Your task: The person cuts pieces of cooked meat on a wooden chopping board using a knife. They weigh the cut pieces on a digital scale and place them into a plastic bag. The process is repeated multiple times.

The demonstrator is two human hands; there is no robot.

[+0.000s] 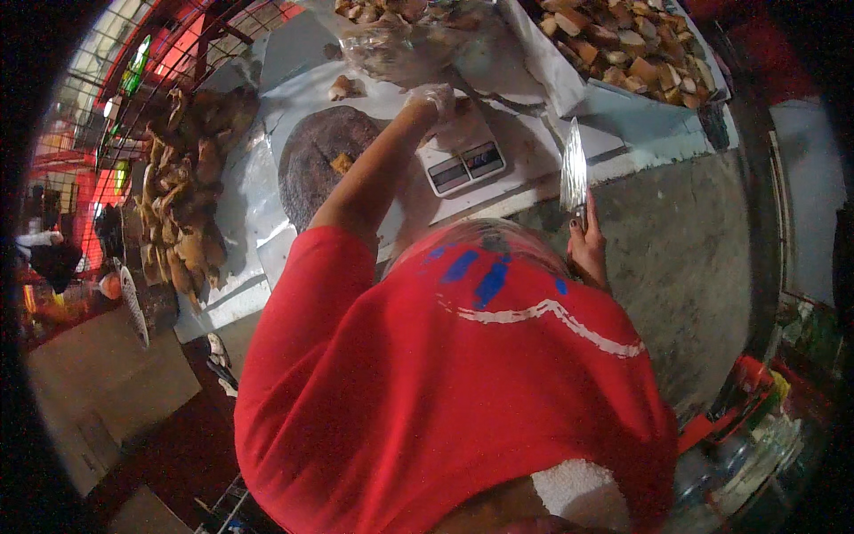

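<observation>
My left hand (433,100), in a clear plastic glove, reaches out over the platform of a white digital scale (463,158). It touches the lower edge of a clear plastic bag (400,46) with browned pieces inside. The glove hides whether the fingers grip the bag. My right hand (587,242) is closed on the handle of a broad cleaver (574,167), blade pointing up over the counter edge. A round dark chopping block (316,156) with one small piece of meat (342,163) lies under my left forearm.
A heap of roasted brown meat (182,200) lies on white sheeting at the left. A tray of cut browned chunks (627,44) sits at the top right. The grey stone counter (685,249) spreads to the right. A red metal grille (178,44) stands at the far left.
</observation>
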